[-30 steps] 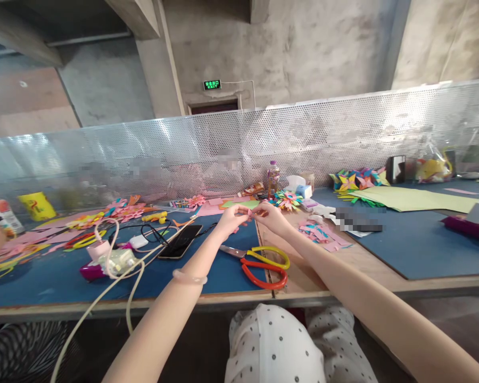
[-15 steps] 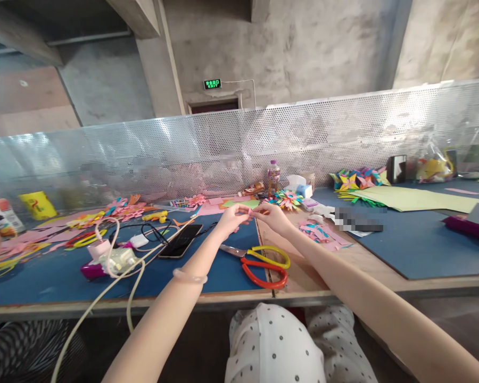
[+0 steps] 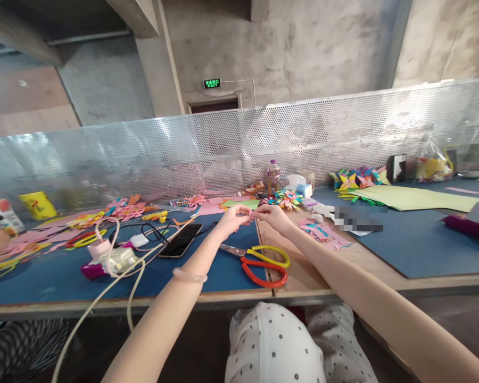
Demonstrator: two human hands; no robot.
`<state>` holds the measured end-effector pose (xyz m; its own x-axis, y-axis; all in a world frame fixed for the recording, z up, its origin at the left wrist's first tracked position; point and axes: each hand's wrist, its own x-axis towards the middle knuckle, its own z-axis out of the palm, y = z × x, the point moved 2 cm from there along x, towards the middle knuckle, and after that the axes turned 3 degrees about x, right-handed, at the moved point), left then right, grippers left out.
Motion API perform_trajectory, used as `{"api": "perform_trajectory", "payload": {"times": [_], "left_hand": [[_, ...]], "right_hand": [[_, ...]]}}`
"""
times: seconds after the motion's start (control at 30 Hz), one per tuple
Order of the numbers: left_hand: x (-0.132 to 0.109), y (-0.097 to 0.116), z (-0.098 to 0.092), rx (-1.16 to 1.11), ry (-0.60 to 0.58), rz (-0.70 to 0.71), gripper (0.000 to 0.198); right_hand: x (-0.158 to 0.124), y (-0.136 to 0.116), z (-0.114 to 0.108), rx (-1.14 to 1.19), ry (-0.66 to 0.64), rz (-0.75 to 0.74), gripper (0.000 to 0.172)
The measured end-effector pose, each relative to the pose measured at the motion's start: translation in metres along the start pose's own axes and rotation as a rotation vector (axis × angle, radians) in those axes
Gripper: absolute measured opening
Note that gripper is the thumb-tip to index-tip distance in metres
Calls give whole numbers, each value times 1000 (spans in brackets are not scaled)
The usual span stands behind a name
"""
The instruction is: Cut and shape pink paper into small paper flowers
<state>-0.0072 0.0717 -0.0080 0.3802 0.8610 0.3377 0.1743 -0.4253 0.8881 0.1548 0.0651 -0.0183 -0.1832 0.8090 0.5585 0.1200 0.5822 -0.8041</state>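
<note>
Over the table, my left hand (image 3: 234, 217) and my right hand (image 3: 272, 216) meet fingertip to fingertip. Both are closed in a pinch on a small pink paper piece (image 3: 251, 214), mostly hidden by the fingers. Below them lies a pair of scissors (image 3: 245, 253) with one yellow and one red handle, its blades apart and pointing left. A black phone (image 3: 181, 241) rests left of my left hand. Pink and blue paper scraps (image 3: 318, 232) lie beside my right forearm.
A power strip (image 3: 98, 267) with plugs and looping cables is at left. Behind my hands stand a drink bottle (image 3: 273, 178) and a colourful paper flower (image 3: 287, 199). Yellow-green sheets (image 3: 411, 199) lie at right. A perforated metal screen (image 3: 163, 151) borders the table's back.
My hands stay almost in the same place, with only a slight shift of the fingers around the pink paper piece. Objects on the table have not moved.
</note>
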Motion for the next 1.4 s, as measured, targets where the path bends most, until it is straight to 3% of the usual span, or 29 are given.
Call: {"api": "perform_trajectory", "payload": {"times": [0.7, 1.03, 1.23, 1.3, 1.4], "left_hand": [[-4, 8, 1, 108, 22, -50, 31], [-6, 13, 3, 184, -27, 10, 34], [-8, 11, 2, 188, -32, -76, 34], [-8, 10, 1, 153, -3, -108, 35], [-6, 8, 0, 69, 55, -140, 32]], "right_hand": [[-4, -4, 0, 215, -36, 89, 22], [-3, -5, -1, 181, -38, 76, 19], [-1, 5, 0, 59, -98, 142, 29], [1, 5, -1, 2, -38, 87, 27], [2, -1, -4, -178, 82, -108, 17]]}}
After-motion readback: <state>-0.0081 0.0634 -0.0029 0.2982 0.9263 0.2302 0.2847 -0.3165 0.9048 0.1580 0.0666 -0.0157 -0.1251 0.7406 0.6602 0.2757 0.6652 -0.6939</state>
